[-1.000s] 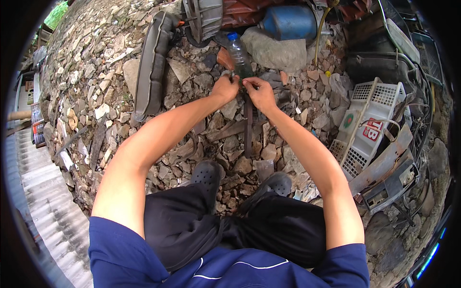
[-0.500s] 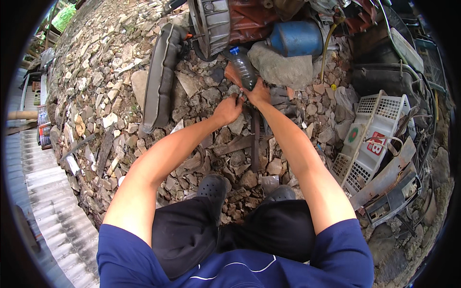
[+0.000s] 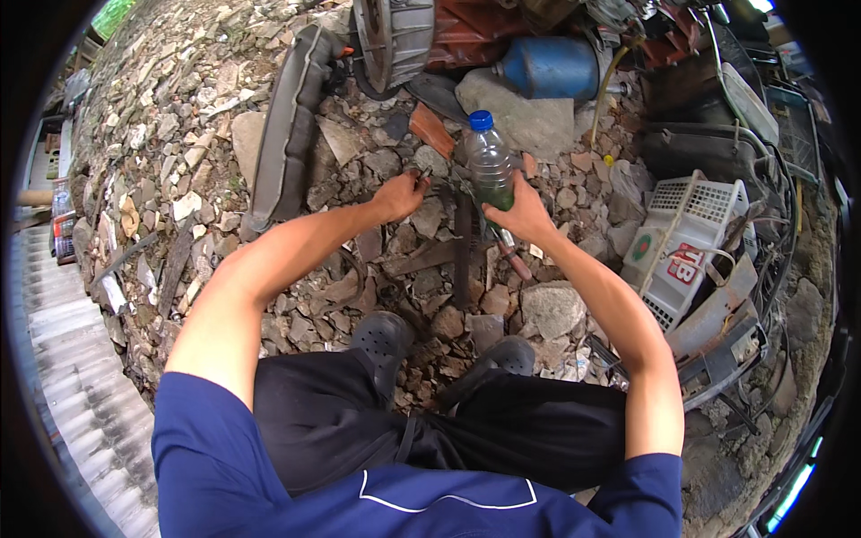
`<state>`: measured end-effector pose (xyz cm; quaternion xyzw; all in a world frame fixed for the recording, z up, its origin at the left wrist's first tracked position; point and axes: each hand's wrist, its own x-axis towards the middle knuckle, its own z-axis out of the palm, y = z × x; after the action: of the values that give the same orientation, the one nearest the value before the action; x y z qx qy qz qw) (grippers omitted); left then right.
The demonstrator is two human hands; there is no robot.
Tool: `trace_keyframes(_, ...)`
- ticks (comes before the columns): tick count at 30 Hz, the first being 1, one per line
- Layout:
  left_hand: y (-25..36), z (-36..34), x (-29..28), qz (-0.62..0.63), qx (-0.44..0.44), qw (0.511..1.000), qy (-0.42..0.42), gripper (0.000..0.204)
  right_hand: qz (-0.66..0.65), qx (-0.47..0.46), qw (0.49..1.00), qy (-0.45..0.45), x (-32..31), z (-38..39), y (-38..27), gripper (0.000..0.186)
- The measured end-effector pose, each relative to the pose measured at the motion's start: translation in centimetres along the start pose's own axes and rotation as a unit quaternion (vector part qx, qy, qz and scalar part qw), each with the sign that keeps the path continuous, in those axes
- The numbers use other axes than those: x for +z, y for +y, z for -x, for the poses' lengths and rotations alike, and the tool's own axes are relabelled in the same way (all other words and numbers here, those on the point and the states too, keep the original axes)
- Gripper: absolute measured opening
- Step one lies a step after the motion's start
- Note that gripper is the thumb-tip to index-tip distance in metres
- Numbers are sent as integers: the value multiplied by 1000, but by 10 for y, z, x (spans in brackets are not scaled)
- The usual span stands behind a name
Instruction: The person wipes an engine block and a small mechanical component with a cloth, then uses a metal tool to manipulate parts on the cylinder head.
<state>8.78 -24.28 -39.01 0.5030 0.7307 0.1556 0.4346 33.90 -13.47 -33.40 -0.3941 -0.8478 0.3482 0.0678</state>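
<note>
My right hand (image 3: 523, 213) is closed round the lower part of a clear plastic bottle (image 3: 491, 161) with a blue cap. The bottle stands nearly upright in my grip, with something dark green showing in its lower part. Just below that hand is a slim tool with a reddish handle (image 3: 515, 261); whether my fingers also hold it, I cannot tell. To the left, my left hand (image 3: 400, 196) is closed in a pinch over the stones. A small dark bit shows at its fingertips, too small to name.
Broken stones (image 3: 170, 170) cover the ground. A long grey metal cover (image 3: 285, 130) lies at left. Beyond my hands are a large metal housing (image 3: 395, 45), a flat rock (image 3: 520, 117) and a blue canister (image 3: 552, 69). White plastic baskets (image 3: 668, 238) stand at right.
My hands have moved apart. The right one has brought the bottle nearer and to the right, from leaning to nearly upright. My left hand has shifted left. The reddish-handled tool has come into sight.
</note>
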Motion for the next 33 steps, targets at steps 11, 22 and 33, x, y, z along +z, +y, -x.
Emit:
trace_keyframes(11, 67, -13, 34, 11, 83, 993, -86, 50, 78, 120, 990, -18, -71, 77, 24, 82)
trace_keyframes(22, 82, -10, 25, 158, 43, 978, -132, 54, 235, 46, 967, -87, -79, 81, 29, 72)
trace_keyframes(33, 81, -21, 16, 275, 1, 949, -155, 48, 312, -11, 947, -76, -96, 72, 15, 70)
